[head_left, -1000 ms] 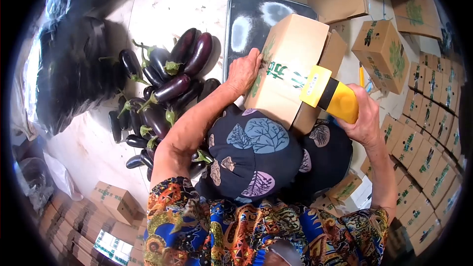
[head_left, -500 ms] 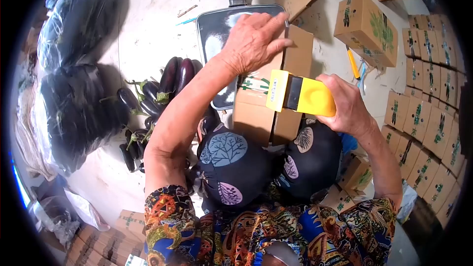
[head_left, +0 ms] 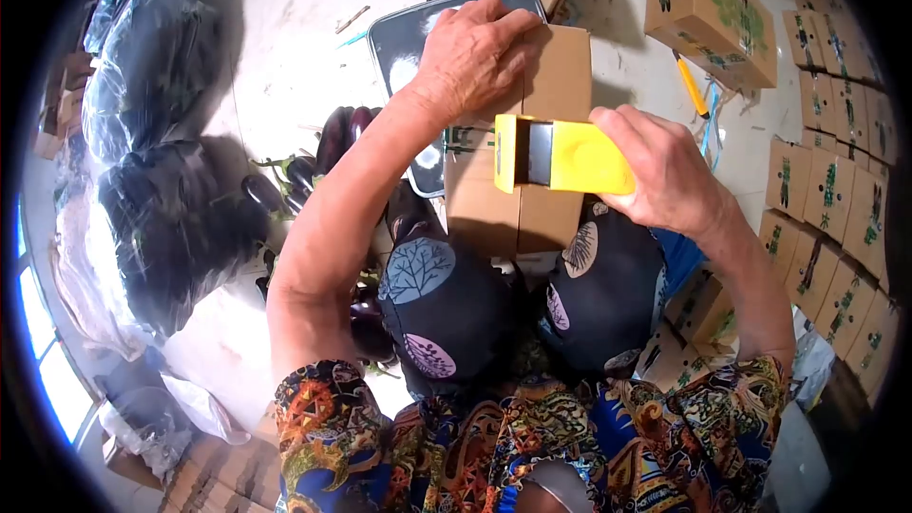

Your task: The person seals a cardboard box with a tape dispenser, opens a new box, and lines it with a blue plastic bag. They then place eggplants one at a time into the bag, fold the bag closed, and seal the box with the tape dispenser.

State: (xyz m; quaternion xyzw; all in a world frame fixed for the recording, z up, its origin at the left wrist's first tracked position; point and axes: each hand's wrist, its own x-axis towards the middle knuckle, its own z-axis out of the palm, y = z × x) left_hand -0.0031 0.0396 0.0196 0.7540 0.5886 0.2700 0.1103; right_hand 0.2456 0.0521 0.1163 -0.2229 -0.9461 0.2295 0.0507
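Observation:
A brown cardboard box (head_left: 559,71) stands between my knees, its top flaps meeting at a seam. My left hand (head_left: 480,52) lies on the far left part of the box top, palm down, with its fingers bent and nothing visible in them. In my right hand (head_left: 660,166) is a yellow tape dispenser (head_left: 591,160), held over the right side of the box with its head across the seam. A strip of green-printed tape (head_left: 468,141) shows on the box's left part. Behind the box is a scale with a metal tray (head_left: 394,33).
Dark eggplants (head_left: 261,192) lie on the floor at left, beside plastic bags full of eggplants (head_left: 157,228). A taped box (head_left: 708,14) and a yellow cutter (head_left: 691,85) are at the upper right. Stacked boxes (head_left: 826,199) line the right side.
The view has shifted a little. The tape dispenser has turned and moved slightly left over the box, and the flaps now lie flatter. My left hand's fingers are more bent.

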